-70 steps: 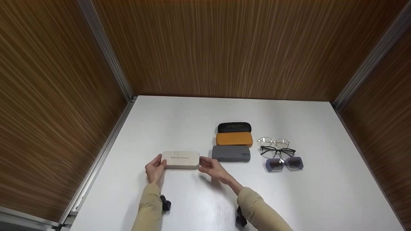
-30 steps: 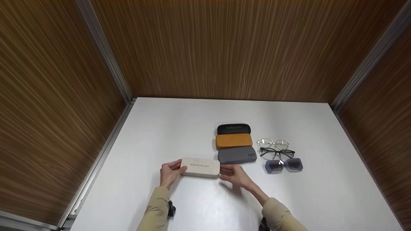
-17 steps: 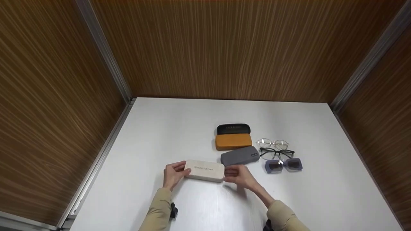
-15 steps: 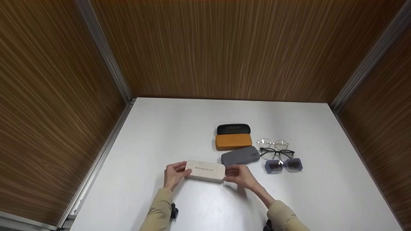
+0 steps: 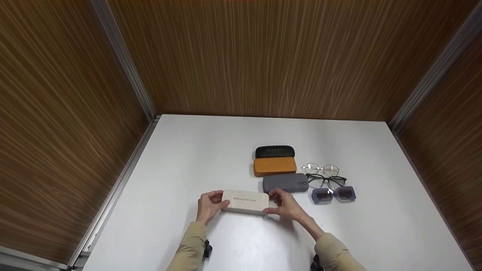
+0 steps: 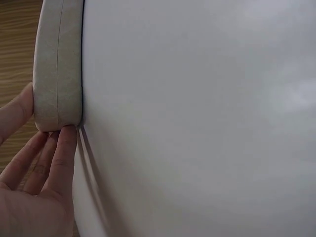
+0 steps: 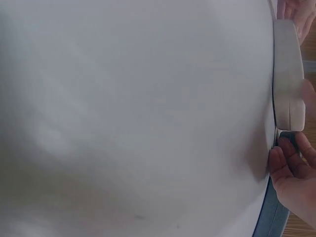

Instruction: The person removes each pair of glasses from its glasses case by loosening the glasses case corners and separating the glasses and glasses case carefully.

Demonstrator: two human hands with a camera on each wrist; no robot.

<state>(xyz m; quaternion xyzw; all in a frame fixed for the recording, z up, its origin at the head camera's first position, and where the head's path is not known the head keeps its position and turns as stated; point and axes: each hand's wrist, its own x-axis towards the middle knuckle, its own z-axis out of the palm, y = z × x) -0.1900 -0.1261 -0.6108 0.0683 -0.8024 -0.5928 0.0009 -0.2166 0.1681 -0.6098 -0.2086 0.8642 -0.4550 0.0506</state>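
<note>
A cream glasses case with dark lettering lies lid-up on the table, near its middle. My left hand grips its left end; in the left wrist view the thumb is on the lid side and several fingertips press the end face. At the right end is my right hand, its thumb by the front corner and its curled fingers around the back corner. Just behind those fingers lies a grey glasses case with a small glasses print, partly covered by them. The right wrist view shows the fingers between both cases.
Behind the grey case lie an orange case and a black case, stacked front to back. To the right are gold-rimmed glasses, black-framed glasses and blue-framed sunglasses. Wood-grain walls enclose the white table.
Both hands and the cream case have moved right and toward the person. The grey case has shifted right; it was slanted half a second ago and now lies nearly level with the orange one.
</note>
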